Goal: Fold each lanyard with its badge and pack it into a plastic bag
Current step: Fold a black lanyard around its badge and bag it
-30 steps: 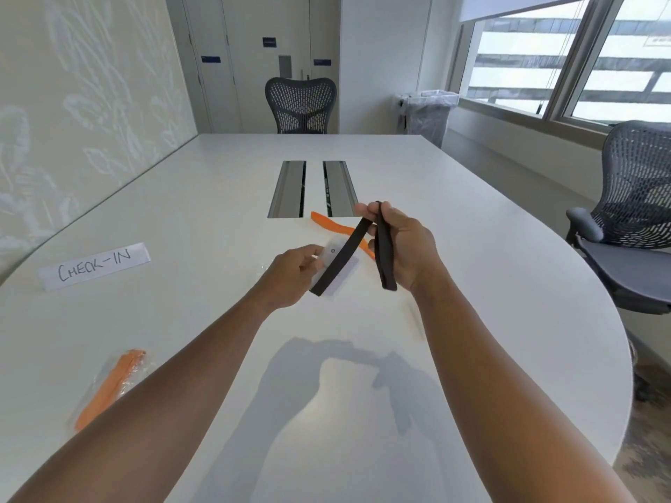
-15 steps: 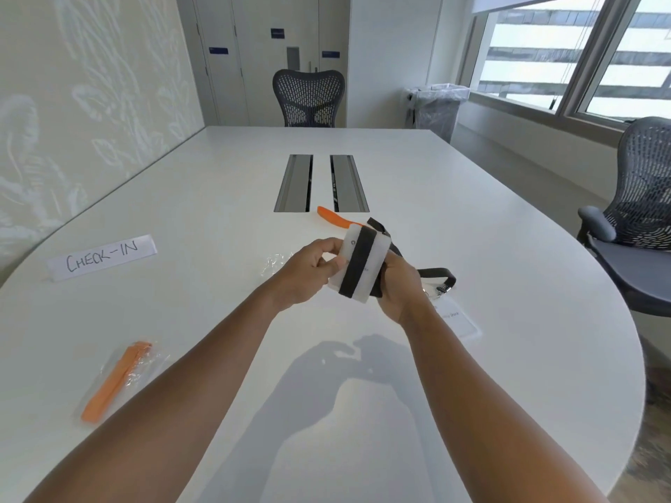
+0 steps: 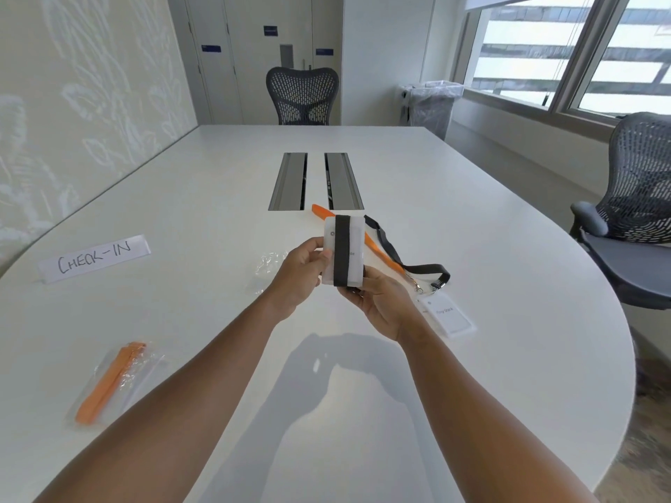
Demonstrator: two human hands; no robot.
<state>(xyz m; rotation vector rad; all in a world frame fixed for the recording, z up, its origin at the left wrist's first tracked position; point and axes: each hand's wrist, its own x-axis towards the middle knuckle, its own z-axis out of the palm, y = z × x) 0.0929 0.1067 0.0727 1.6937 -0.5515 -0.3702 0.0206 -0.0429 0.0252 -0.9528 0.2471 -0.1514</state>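
Above the counter's (image 3: pixel 472 219) middle both hands pinch the badge (image 3: pixel 344 256) upright, black lanyard (image 3: pixel 342 255) wrapped along its long axis, left hand (image 3: pixel 298 274) nearer the empty plastic bag (image 3: pixel 268 267) than the right hand (image 3: pixel 381 303).

I see a big white table (image 3: pixel 472 197). At its far end stands a dark mesh chair (image 3: pixel 302 94), with pale doors (image 3: pixel 250 56) behind (small blue signs on them). Right of the table, bright windows (image 3: pixel 566 52) and another chair (image 3: pixel 631 212).
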